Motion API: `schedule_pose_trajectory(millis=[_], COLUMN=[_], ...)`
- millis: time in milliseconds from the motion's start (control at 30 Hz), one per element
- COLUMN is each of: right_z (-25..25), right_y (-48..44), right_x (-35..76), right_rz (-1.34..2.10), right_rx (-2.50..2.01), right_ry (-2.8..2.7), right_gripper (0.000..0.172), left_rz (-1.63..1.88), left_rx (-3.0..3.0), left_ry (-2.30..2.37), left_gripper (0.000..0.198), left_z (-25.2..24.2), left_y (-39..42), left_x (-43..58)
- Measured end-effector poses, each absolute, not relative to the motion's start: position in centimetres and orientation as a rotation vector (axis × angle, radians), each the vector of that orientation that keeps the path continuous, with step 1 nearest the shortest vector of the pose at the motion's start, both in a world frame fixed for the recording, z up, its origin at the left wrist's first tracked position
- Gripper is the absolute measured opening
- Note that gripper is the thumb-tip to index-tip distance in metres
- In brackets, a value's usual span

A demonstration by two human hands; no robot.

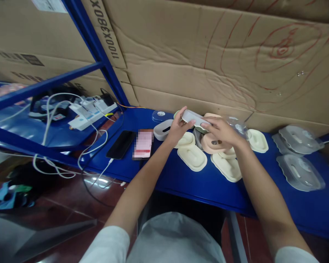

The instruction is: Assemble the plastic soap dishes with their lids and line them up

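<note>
Between my two hands, above the blue table, a pale grey-white oval plastic box [194, 118] is held tilted. My left hand [178, 128] is closed round its left end, the thumb on the near side. The fingers of my right hand [220, 128] grip the right end. Below them lie a peach oval piece with a slot [212, 143], a cream lid-like piece [192, 157] and another cream piece [227, 167]. Just left of the left hand sits a white oval box with a dark slot [163, 129]. Some pieces under the hands are partly hidden.
Clear lidded boxes [300, 171] lie at the right, and a cream lid [257, 140] lies beyond my right hand. Two phones lie at left, one dark [121, 144], one lit [143, 144]. A power strip [93, 116] with white cables sits further left. Cardboard [181, 80] walls the back.
</note>
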State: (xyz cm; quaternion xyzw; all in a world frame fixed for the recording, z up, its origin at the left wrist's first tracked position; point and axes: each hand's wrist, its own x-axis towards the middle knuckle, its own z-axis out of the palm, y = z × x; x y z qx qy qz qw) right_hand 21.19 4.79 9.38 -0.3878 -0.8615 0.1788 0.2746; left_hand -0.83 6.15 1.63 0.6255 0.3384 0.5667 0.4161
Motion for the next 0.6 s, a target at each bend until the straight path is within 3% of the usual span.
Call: schedule_pose_trajectory(millis=[200,333,467,600], right_z=[9.1,9.5,9.7,11.3], right_y=[5.3,5.3,5.9,5.6], right_x=[22.3,23.2,24.7,29.1], right_rz=[0.540,0.282,0.092,0.013], right_rx=[-1.105,-1.168,-1.280,-1.398], right_ry=[-2.053,-2.117,-2.249,-2.135], right_gripper=[0.053,0.045,0.035,0.041], left_rz=[1.344,1.355,0.998,0.777], left_rx=[1.748,2.052,2.302,2.351], left_ry=[0.803,0.957,1.409,1.550], left_gripper=[0.089,0.088,0.082,0.082], left_z=[2.0,1.7,1.3,1.3], left_y=[5.8,5.5,4.8,4.1], left_x=[-1.4,-1.9,-1.8,-1.3])
